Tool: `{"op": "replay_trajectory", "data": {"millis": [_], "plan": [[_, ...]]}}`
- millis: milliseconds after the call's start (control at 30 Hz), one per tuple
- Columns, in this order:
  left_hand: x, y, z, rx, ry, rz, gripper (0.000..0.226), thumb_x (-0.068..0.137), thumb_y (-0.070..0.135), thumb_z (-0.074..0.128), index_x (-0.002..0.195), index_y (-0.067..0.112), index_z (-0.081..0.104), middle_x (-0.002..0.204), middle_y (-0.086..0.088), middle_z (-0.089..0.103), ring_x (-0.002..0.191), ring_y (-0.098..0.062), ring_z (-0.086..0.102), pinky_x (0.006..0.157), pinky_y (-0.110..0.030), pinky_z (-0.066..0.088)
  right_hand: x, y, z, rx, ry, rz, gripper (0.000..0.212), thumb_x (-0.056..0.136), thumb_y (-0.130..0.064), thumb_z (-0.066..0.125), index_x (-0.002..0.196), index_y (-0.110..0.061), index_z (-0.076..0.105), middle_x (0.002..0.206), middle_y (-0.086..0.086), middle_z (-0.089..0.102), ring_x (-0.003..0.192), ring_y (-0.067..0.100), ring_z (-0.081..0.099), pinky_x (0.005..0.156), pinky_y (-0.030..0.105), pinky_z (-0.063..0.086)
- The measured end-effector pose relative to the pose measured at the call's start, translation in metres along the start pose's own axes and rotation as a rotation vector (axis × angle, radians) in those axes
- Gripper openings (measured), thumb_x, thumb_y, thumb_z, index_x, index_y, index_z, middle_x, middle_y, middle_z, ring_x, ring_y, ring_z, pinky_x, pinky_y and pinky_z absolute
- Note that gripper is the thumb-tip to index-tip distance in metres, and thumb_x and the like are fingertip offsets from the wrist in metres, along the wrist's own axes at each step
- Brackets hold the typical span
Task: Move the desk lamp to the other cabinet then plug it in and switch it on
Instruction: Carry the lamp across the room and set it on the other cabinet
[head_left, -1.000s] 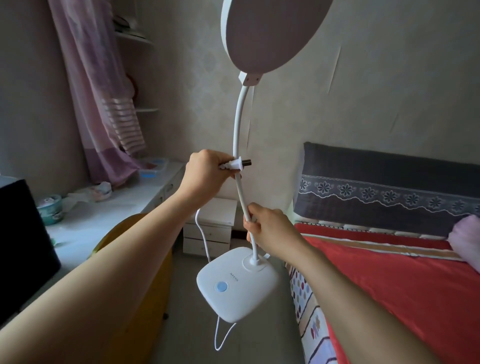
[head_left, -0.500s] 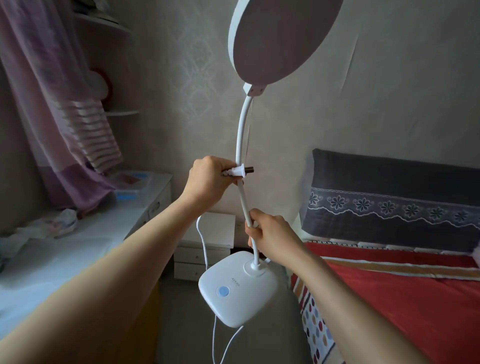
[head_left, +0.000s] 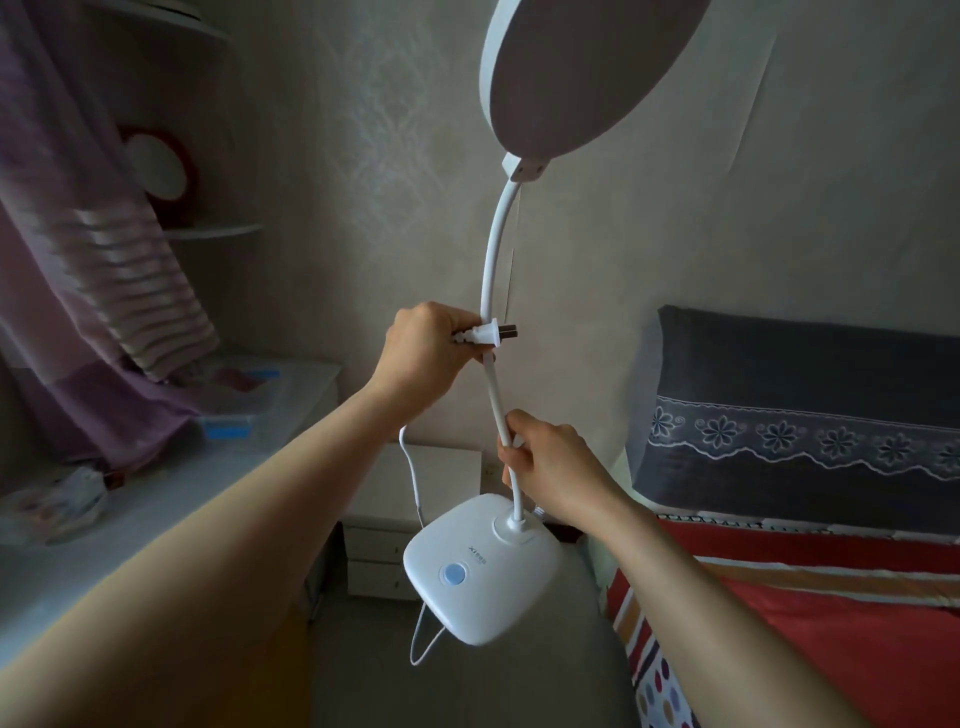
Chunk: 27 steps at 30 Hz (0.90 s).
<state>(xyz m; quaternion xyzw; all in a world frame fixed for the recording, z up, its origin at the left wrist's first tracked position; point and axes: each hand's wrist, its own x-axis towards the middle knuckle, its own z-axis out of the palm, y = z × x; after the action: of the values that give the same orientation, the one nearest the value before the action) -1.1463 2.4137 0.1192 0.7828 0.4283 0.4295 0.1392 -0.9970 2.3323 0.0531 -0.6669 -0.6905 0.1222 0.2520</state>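
Lamp (head_left: 506, 415) carried in mid-air, stem upright. Right hand (head_left: 550, 467) clenched low on stem; left hand (head_left: 423, 353) grasping plug (head_left: 488, 335) higher. Small cabinet (head_left: 415, 499) straight ahead, below the base.

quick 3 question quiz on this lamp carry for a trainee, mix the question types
1. True or false: the lamp base is resting on the small white cabinet.
2. What does the left hand hold besides the lamp stem?
A. the plug
B. the curtain
C. the pillow
3. Fill in: the right hand grips the stem just above the ____.

Key
1. False: the lamp is held in the air, in front of the cabinet.
2. A: the plug, prongs pointing right, with the cord hanging down from the hand.
3. base
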Motion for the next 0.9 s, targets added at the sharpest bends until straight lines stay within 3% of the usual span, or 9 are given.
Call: {"op": "replay_trajectory", "data": {"millis": [333,633,900], "plan": [[0.095,-0.015,0.075,0.003,0.088,-0.05,0.01,0.078,0.014,0.071,0.075,0.021,0.078,0.074,-0.006,0.076,0.077,-0.026,0.068,0.068,-0.04,0.054,0.11,0.082,-0.028,0.01,-0.044,-0.076,0.01,0.09,-0.011,0.046,0.087,-0.02,0.05,0.082,0.004,0.07,0.079,0.027,0.066,0.075,0.041,0.056],[0.166,-0.038,0.136,0.009,0.125,-0.147,0.01,0.079,0.015,0.071,0.077,0.022,0.078,0.077,-0.002,0.076,0.078,-0.017,0.069,0.071,-0.035,0.055,0.196,0.142,-0.042,-0.011,-0.132,-0.146,0.008,0.094,-0.015,0.043,0.09,-0.02,0.048,0.088,0.01,0.069,0.081,0.03,0.065,0.069,0.043,0.058],[0.217,-0.089,0.18,0.026,0.095,-0.193,0.008,0.079,0.014,0.073,0.08,0.02,0.078,0.077,-0.005,0.076,0.074,-0.022,0.068,0.068,-0.038,0.056,0.265,0.176,-0.023,-0.027,-0.204,-0.149,0.006,0.096,-0.016,0.043,0.095,-0.016,0.049,0.091,0.011,0.069,0.084,0.031,0.065,0.078,0.043,0.056]]}}
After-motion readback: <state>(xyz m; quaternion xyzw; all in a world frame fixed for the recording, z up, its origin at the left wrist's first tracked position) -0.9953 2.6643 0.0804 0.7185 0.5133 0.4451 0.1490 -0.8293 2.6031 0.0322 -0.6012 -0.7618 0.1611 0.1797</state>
